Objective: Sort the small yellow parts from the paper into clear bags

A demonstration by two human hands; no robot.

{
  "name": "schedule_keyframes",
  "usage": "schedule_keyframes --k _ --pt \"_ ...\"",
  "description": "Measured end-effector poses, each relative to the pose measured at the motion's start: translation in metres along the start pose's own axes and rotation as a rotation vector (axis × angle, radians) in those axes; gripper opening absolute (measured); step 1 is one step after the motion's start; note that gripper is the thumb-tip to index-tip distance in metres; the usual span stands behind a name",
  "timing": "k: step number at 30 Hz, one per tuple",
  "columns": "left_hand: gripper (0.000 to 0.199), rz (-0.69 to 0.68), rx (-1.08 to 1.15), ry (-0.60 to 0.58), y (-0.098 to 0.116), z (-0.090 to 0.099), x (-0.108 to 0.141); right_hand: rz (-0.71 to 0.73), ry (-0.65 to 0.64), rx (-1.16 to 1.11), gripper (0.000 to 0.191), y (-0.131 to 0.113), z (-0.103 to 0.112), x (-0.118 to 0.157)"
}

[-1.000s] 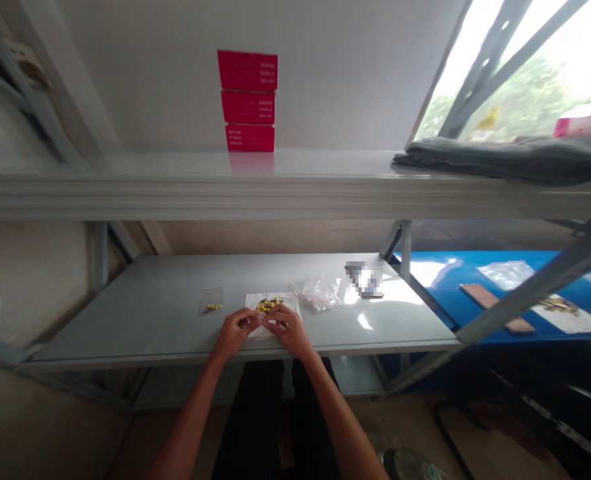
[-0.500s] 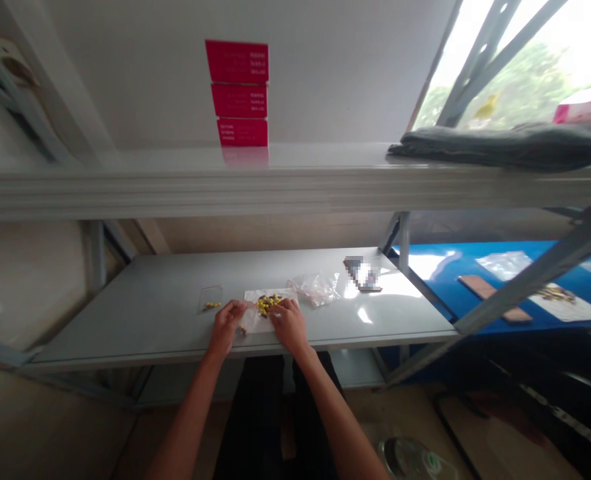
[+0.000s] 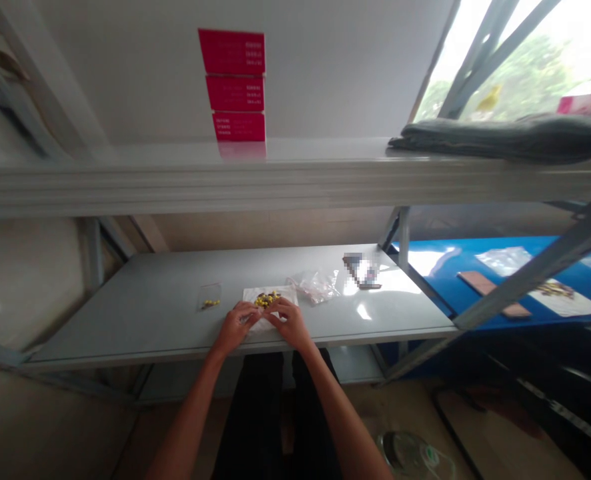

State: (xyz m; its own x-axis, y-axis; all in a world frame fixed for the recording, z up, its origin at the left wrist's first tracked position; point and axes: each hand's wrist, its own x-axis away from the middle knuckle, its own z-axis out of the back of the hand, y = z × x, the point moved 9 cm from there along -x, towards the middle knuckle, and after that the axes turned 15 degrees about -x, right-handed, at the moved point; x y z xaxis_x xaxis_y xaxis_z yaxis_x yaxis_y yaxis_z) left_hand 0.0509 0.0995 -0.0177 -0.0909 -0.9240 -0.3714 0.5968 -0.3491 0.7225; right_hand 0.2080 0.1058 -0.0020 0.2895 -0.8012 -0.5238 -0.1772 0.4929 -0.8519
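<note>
My left hand (image 3: 234,328) and my right hand (image 3: 287,323) sit close together at the front of a grey metal shelf top (image 3: 125,320), their fingertips meeting above a white paper sheet (image 3: 270,291). A small heap of yellow and dark beads (image 3: 267,299) lies on the paper just beyond my fingers. Whatever my fingers may pinch is hidden by them. To the left stands a small clear bag (image 3: 210,295) with a few yellow beads, and to the right lies a crumpled clear plastic bag (image 3: 315,287).
A pixelated flat object (image 3: 361,270) lies at the shelf's back right. Three red boxes (image 3: 234,83) are stacked on the upper shelf beside a grey folded cloth (image 3: 500,139). A blue surface (image 3: 440,267) with a wooden strip lies right, behind metal uprights.
My hands have come closer together, fingertips now meeting over the paper. The whole view has shifted slightly upward and left.
</note>
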Motion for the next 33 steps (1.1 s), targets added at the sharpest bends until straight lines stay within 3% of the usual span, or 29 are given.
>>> schedule_keyframes --k 4,7,11,14,21,33 --pt "0.031 0.031 0.032 -0.001 -0.002 0.001 0.001 -0.028 -0.067 -0.041 0.017 0.000 -0.006 0.001" --pt "0.033 0.099 0.090 0.034 -0.010 0.005 0.002 -0.041 -0.031 -0.022 0.024 0.004 -0.001 0.001" --pt "0.034 0.245 0.307 0.161 -0.031 0.014 0.007 -0.026 0.122 0.215 0.025 0.011 0.013 0.003" --pt "0.029 0.266 0.429 0.254 -0.035 0.020 0.010 -0.028 0.095 0.449 0.030 0.014 0.007 0.004" --pt "0.024 0.254 0.471 0.215 -0.028 0.016 0.008 -0.042 0.037 0.701 0.032 0.012 -0.004 0.003" --pt "0.032 0.293 0.404 0.154 -0.032 0.008 0.009 -0.047 0.032 0.746 0.020 0.017 -0.003 0.003"
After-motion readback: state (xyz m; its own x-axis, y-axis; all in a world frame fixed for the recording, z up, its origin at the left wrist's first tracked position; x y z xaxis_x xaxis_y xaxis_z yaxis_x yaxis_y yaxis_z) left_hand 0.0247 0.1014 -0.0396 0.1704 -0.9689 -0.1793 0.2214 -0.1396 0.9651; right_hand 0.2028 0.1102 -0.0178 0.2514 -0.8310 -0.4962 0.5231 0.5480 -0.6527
